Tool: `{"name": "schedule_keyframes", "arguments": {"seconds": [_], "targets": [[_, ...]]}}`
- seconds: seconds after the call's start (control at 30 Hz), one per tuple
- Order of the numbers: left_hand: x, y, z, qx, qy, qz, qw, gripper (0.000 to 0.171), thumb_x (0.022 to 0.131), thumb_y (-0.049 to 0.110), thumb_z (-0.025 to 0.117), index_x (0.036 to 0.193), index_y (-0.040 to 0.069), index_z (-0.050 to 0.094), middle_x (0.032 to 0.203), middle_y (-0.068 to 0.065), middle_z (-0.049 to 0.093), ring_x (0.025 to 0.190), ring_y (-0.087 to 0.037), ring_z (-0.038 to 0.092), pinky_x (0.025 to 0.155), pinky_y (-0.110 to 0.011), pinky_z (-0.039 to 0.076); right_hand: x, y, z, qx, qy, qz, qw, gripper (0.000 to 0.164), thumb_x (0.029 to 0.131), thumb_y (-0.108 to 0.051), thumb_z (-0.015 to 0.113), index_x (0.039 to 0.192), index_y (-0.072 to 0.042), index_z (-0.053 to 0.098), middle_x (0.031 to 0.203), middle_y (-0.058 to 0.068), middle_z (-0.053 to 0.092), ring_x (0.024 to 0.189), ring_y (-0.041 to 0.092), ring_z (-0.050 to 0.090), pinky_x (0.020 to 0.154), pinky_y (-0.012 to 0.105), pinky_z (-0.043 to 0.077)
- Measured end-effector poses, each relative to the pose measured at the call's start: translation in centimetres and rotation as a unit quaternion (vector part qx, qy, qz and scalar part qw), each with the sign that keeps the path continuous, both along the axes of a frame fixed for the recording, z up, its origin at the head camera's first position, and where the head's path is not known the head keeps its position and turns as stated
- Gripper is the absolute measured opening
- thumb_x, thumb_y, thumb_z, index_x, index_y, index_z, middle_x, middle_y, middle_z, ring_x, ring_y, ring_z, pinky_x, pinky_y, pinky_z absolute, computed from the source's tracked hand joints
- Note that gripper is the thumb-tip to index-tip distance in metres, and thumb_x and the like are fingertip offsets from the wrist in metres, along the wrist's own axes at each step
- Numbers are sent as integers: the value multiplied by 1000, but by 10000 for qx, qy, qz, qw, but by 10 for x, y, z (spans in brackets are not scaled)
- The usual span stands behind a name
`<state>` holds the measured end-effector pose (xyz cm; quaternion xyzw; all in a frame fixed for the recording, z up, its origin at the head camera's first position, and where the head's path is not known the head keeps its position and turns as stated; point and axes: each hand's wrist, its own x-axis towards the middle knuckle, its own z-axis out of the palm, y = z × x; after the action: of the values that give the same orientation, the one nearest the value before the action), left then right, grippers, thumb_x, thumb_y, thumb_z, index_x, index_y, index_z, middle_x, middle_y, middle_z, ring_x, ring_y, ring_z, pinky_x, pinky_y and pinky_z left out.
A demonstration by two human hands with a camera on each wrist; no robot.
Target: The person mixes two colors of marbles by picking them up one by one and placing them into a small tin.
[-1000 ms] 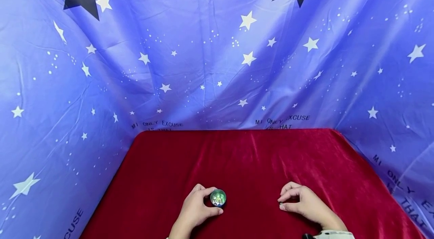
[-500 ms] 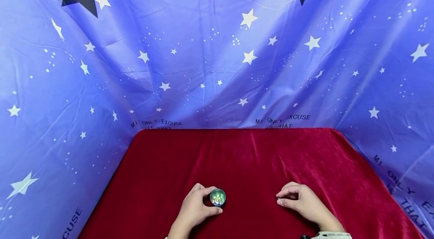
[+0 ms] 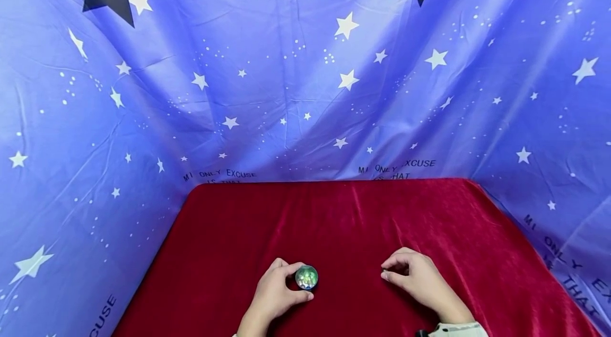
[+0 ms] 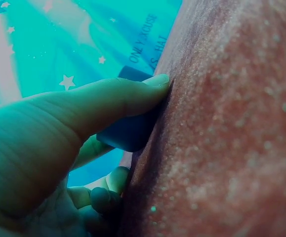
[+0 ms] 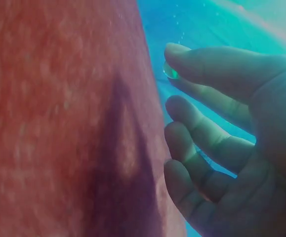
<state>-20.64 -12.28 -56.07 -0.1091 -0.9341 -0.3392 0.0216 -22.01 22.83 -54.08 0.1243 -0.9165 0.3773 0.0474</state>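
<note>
On the red cloth stands a small round dark blue container [image 4: 128,131], gripped at its sides by the thumb and fingers of my left hand [image 3: 277,292]. From above, its round top [image 3: 306,277] shows shiny, glinting green. To the right, my right hand [image 3: 422,279] is held over the cloth, thumb and index finger meeting at the tips. Between them a tiny clear-green glass marble [image 5: 170,71] peeks out in the right wrist view, mostly hidden by the thumb. The other fingers of that hand are loosely bent.
A red velvet cloth [image 3: 229,236] covers the table. Behind it and on both sides hangs a blue-purple curtain [image 3: 286,77] with stars and lettering. The right hand casts a dark shadow [image 5: 118,163] on the cloth.
My right hand has moved up and to the left in the head view, still pinching the marble. The left hand and the container have stayed in place.
</note>
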Motion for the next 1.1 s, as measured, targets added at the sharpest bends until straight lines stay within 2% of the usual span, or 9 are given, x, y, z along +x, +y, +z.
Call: {"name": "schedule_keyframes", "arguments": {"seconds": [0.27, 0.5, 0.73, 0.97, 1.1], "targets": [[1, -1, 1, -32, 77, -48, 10000, 62, 57, 46, 86, 115, 32, 68, 86, 10, 45, 78, -4, 46, 71, -24, 42, 2, -18, 8, 111, 402, 337, 9986, 15, 73, -25, 82, 83, -29, 72, 86, -17, 61, 79, 3, 58, 70, 23, 48], [1, -1, 0, -13, 75, -31, 10000, 60, 57, 46, 86, 113, 34, 68, 86, 9, 45, 78, -4, 46, 70, -24, 41, -5, -40, 18, 204, 918, 612, 9937, 18, 71, -19, 83, 81, -29, 71, 85, -17, 61, 79, 1, 58, 72, 23, 47], [2, 0, -4, 59, 12, -57, 10000, 59, 56, 45, 86, 111, 34, 69, 85, 9, 45, 76, -4, 45, 69, -23, 40, -8, -63, 25, 159, 746, 763, 9942, 23, 74, -23, 81, 83, -40, 68, 87, -18, 61, 82, -2, 58, 75, 22, 49], [1, 1, -1, 47, 44, -91, 9999, 58, 56, 46, 86, 110, 33, 69, 84, 9, 45, 75, -4, 45, 68, -23, 40, -10, -85, 27, 142, 871, 1047, 9906, 22, 75, -23, 80, 84, -39, 68, 88, -18, 61, 84, -2, 58, 77, 22, 48], [0, 1, 1, 30, 133, -104, 9999, 58, 56, 46, 87, 110, 32, 70, 84, 9, 46, 75, -5, 46, 69, -24, 41, -12, -94, 28, 213, 821, 1165, 9896, 16, 77, -25, 79, 87, -34, 70, 89, -17, 61, 84, -1, 58, 76, 23, 49]]}}
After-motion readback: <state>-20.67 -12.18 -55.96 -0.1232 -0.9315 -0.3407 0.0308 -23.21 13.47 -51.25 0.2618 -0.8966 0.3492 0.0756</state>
